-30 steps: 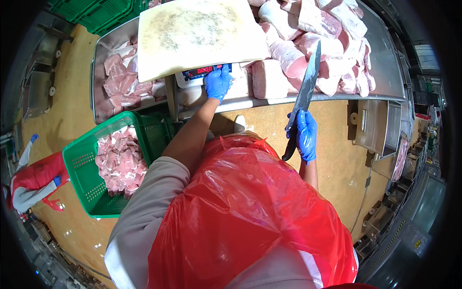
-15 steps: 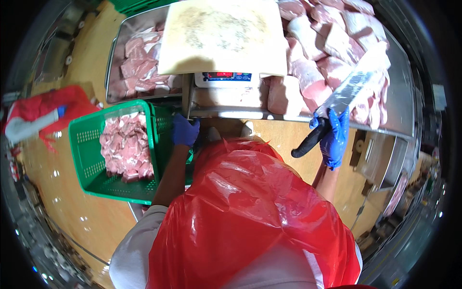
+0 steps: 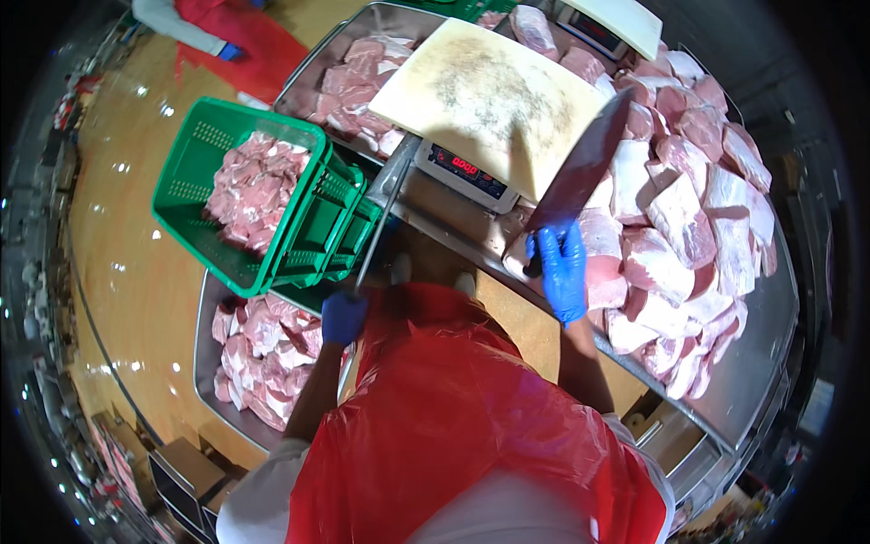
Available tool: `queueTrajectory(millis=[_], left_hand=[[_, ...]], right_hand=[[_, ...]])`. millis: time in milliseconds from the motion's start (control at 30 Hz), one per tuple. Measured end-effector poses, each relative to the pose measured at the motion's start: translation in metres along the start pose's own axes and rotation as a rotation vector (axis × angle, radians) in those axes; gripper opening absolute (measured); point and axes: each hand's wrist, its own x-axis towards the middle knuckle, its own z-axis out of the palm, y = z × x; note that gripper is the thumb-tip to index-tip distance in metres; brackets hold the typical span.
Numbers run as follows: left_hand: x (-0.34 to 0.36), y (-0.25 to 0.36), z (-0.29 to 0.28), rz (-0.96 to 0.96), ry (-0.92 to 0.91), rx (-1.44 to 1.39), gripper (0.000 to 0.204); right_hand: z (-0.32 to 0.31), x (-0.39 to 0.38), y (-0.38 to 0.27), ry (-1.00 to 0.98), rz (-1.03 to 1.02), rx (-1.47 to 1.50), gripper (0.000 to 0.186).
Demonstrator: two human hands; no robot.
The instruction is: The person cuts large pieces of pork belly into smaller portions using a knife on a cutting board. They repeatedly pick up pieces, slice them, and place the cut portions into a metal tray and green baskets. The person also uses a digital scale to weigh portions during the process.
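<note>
My left hand (image 3: 343,317), in a blue glove, is closed around the lower end of a thin metal rod (image 3: 381,213). The rod runs up beside a green plastic basket (image 3: 195,154) full of raw meat pieces (image 3: 254,186). My right hand (image 3: 562,269), also gloved in blue, grips the handle of a large knife (image 3: 584,168). Its blade points up over the edge of a white cutting board (image 3: 489,91). The board lies on a scale (image 3: 467,170) with a red display. A red plastic apron covers my front.
Big slabs of raw meat (image 3: 680,208) cover the steel table (image 3: 752,363) at the right. A steel tray (image 3: 207,317) with more meat pieces sits under the basket, which rests on other green baskets (image 3: 335,236). Another person in red (image 3: 227,36) is at the top left.
My left hand left the scale, dropped to the basket and now grips the rod. The knife swung from hanging down to pointing up over the board.
</note>
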Motion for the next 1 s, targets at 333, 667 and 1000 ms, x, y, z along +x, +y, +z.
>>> queueTrajectory(millis=[333, 667, 1000], left_hand=[[-0.186, -0.079, -0.029, -0.188, 0.453, 0.155, 0.023], [-0.221, -0.066, -0.126, 0.099, 0.916, 0.092, 0.009], [-0.317, -0.064, -0.233, 0.198, 1.156, 0.159, 0.012]], right_hand=[[0.032, -0.079, 0.069, -0.22, -0.115, -0.461, 0.011], [0.175, -0.139, -0.006, -0.539, -0.826, -0.502, 0.01], [0.283, -0.198, -0.16, -0.246, -0.532, 0.202, 0.01]])
